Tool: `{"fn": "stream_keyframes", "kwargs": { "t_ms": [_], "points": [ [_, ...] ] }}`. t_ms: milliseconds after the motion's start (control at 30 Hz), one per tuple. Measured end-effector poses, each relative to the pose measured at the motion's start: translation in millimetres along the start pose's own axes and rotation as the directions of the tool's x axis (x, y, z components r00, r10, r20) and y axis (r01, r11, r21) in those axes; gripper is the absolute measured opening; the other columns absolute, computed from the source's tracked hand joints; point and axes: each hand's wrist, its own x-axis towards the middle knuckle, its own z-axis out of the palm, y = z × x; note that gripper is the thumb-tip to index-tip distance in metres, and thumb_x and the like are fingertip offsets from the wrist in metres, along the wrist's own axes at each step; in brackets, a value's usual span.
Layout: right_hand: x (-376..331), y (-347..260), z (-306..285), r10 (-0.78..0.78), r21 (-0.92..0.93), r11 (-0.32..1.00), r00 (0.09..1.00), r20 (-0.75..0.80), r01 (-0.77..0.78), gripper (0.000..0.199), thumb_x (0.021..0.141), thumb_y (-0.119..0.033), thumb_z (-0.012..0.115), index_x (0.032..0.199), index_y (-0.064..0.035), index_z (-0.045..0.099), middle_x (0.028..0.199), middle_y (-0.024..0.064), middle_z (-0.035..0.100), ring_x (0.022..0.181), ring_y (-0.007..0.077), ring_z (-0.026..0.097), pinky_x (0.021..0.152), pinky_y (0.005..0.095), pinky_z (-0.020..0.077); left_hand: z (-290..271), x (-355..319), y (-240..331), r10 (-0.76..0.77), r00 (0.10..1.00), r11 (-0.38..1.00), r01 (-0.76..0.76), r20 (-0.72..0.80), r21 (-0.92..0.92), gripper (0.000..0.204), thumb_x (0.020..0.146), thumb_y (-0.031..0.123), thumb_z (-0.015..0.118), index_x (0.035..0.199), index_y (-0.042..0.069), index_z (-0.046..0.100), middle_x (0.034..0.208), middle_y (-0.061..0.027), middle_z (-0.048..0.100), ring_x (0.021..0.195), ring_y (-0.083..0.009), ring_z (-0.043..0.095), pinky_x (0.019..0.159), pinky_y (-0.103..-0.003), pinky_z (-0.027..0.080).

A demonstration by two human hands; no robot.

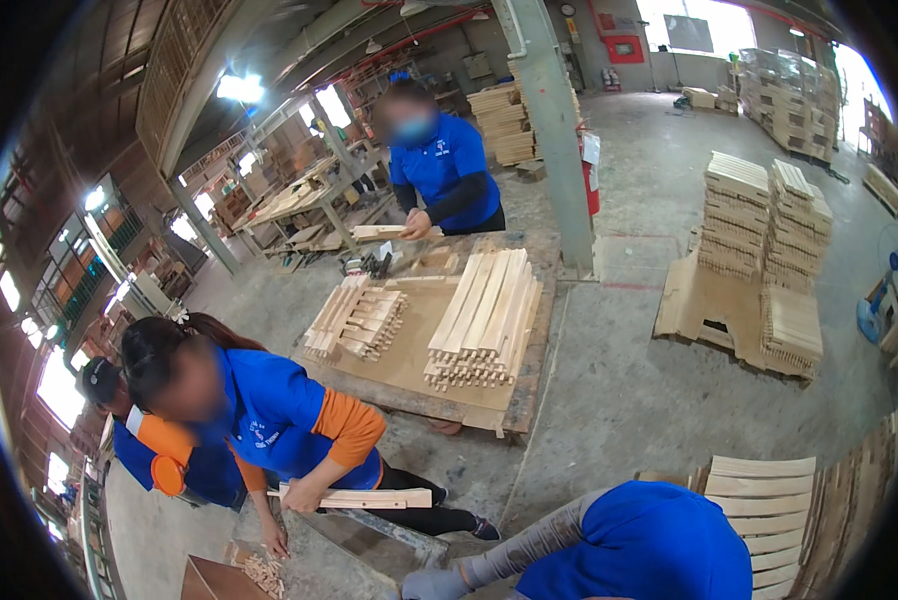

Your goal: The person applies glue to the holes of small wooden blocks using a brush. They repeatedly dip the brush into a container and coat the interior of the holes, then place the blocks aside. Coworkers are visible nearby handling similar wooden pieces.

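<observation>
Neither of my own hands shows in the head view. At the lower edge, a bent-over person in a blue shirt (639, 545) stretches out a grey-sleeved arm; the grey-gloved hand (434, 584) is cut off by the picture's edge. To the left, a co-worker in blue with orange sleeves (284, 400) grips pale wooden bars (369, 498) in one hand. That co-worker's other hand (275, 540) hangs down near a pile of small wooden pegs (265, 574). Across the workbench, a masked co-worker (447, 175) holds a wooden piece (381, 232).
A workbench (399, 372) bears stacked long slats (481, 318) and shorter notched pieces (357, 316). Behind it rises a green-grey pillar (557, 130). Slat stacks (764, 225) stand on the concrete floor at right, and curved slats (764, 510) lie lower right. Another person (134, 440) is far left.
</observation>
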Motion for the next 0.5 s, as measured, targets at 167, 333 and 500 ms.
{"fn": "stream_keyframes", "kwargs": {
  "t_ms": [167, 333, 500],
  "points": [
    [15.2, 14.7, -1.1, 0.190, -0.324, 0.936, 0.972, 0.142, -0.136, 0.037, 0.083, -0.043, 0.056, 0.084, -0.0077, 0.066, 0.080, 0.0185, 0.064, 0.071, 0.0317, 0.063, 0.062, 0.0425, 0.0467, -0.3, 11.6, -4.2, 0.007, 0.999, 1.000, -0.006, -0.048, 0.019, 0.046, 0.083, 0.040, 0.055, 0.115, 0.008, 0.047, 0.108, -0.0079, 0.049, 0.104, -0.0208, 0.049, 0.090, -0.038, 0.042],
    [19.1, 22.9, -4.3, 0.041, -0.110, 0.994, 0.991, 0.130, -0.027, 0.036, 0.084, -0.040, 0.055, 0.080, -0.0059, 0.066, 0.079, 0.0192, 0.064, 0.071, 0.0333, 0.062, 0.062, 0.0444, 0.0462, -4.1, 24.9, -9.5, 0.013, 0.995, 0.999, -0.010, -0.103, 0.033, 0.045, 0.083, 0.039, 0.056, 0.114, 0.008, 0.047, 0.108, -0.0076, 0.049, 0.104, -0.0204, 0.049, 0.090, -0.038, 0.041],
    [33.0, 40.9, -2.3, -0.005, -0.184, 0.982, 0.983, 0.182, 0.039, 0.037, 0.084, -0.043, 0.055, 0.086, -0.0073, 0.066, 0.081, 0.0189, 0.064, 0.072, 0.0333, 0.063, 0.063, 0.0453, 0.0466, -20.8, 40.5, -2.8, 0.053, 0.982, 0.997, -0.042, -0.181, 0.065, 0.044, 0.084, 0.039, 0.056, 0.113, 0.008, 0.047, 0.107, -0.0074, 0.049, 0.104, -0.0201, 0.049, 0.090, -0.038, 0.041]
  ]
}}
